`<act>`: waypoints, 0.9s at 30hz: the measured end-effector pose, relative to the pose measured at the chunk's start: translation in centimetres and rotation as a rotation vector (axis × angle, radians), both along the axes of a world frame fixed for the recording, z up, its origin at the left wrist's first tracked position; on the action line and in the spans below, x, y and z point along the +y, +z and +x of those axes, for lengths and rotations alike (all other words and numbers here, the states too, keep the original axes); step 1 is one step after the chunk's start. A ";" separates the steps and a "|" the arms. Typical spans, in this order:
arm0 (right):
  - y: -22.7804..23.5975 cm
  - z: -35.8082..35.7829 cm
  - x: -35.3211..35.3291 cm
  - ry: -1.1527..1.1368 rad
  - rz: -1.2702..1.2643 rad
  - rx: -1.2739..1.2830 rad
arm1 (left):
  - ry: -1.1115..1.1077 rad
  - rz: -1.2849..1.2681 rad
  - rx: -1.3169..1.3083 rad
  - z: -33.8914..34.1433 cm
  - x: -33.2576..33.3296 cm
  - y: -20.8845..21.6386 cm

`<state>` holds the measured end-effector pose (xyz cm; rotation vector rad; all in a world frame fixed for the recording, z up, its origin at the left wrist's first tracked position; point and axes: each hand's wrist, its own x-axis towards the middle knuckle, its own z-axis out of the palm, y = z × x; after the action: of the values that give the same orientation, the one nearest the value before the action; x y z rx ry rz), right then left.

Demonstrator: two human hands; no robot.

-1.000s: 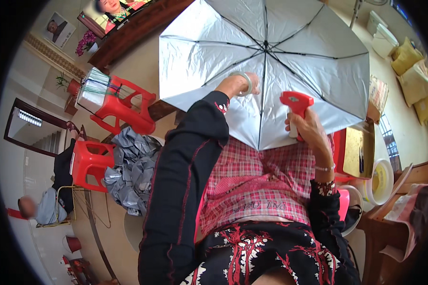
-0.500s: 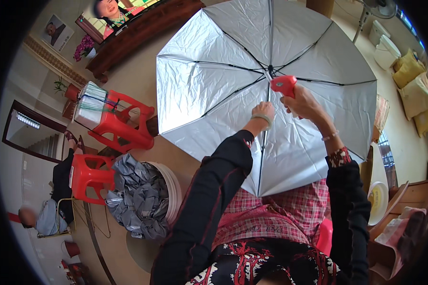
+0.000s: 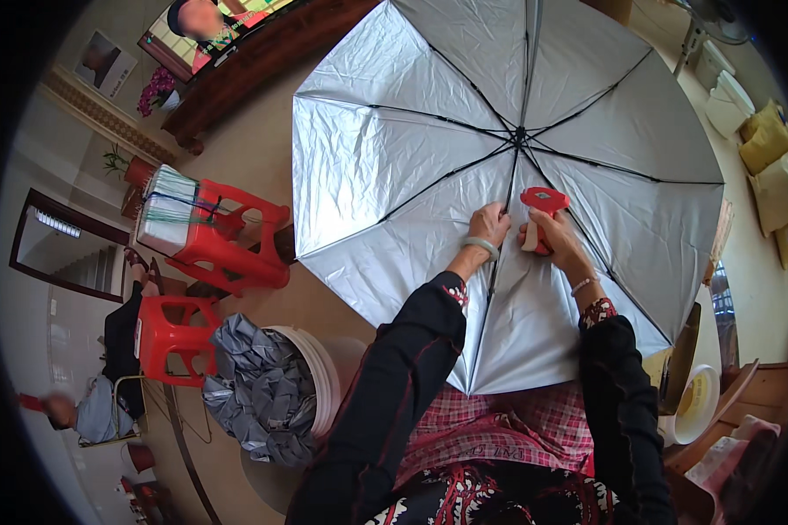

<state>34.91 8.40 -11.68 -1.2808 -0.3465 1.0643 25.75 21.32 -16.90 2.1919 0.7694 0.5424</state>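
Right at the fingertips: open silver umbrella (image 3: 385, 166), inside facing up, black ribs fanning out from the hub just past both hands.
Left hand (image 3: 490, 224): fingers curled, pinching the black shaft / a rib nr the hub; pale bangle on the wrist. Can't tell 100% which bit it's got, too small.
Right hand (image 3: 553, 236): clenched round the red handle (image 3: 545, 201), handle top pokes out above the fingers. Thin bracelet on that wrist.
Hands vs each other: just beside one another, handle between them & slightly to the right-hand side.
Umbrella canopy: spreads all round the fingers, its near edge lying over the person's lap on a red checked cloth (image 3: 499, 429).
Off to the left-hand side, well apart: white bucket (image 3: 320, 372) w/ a heap of grey fabric (image 3: 258, 394) hanging over it.
Further left: two red plastic stools (image 3: 236, 236), the upper one w/ a stack of bundled stuff on top.
Right-hand side, below the wrist: yellowish tub (image 3: 696, 407), partly hidden by the canopy edge.
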 end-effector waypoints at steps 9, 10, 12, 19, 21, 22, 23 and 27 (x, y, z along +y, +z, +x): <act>-0.4 -1.7 0.8 -0.041 0.005 0.077 | 0.039 -0.111 -0.202 -0.6 0.0 -0.4; -0.4 -1.9 0.9 -0.065 0.005 0.073 | 0.041 -0.110 -0.201 -0.7 0.1 -0.4; -0.7 -2.0 0.8 -0.096 0.007 0.109 | 0.045 -0.143 -0.185 -0.8 -0.1 -0.2; -1.0 -1.7 0.9 -0.135 0.023 0.142 | 0.043 -0.140 -0.158 -0.6 -0.2 0.3; -0.8 -2.0 1.0 -0.170 -0.011 0.144 | 0.066 -0.131 -0.146 -0.7 -0.2 0.1; -0.6 -1.9 0.9 -0.187 -0.026 0.143 | 0.056 -0.131 -0.148 -0.6 -0.3 0.1; -0.6 -1.7 0.8 -0.197 -0.024 0.140 | 0.054 -0.128 -0.153 -0.6 -0.3 0.1; -1.0 -1.3 0.7 -0.082 -0.010 0.106 | 0.045 -0.122 -0.168 -0.3 -0.4 0.2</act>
<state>33.64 9.10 -12.72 -1.2321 -0.2065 1.0605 25.48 20.90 -16.70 1.9926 0.7439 0.6749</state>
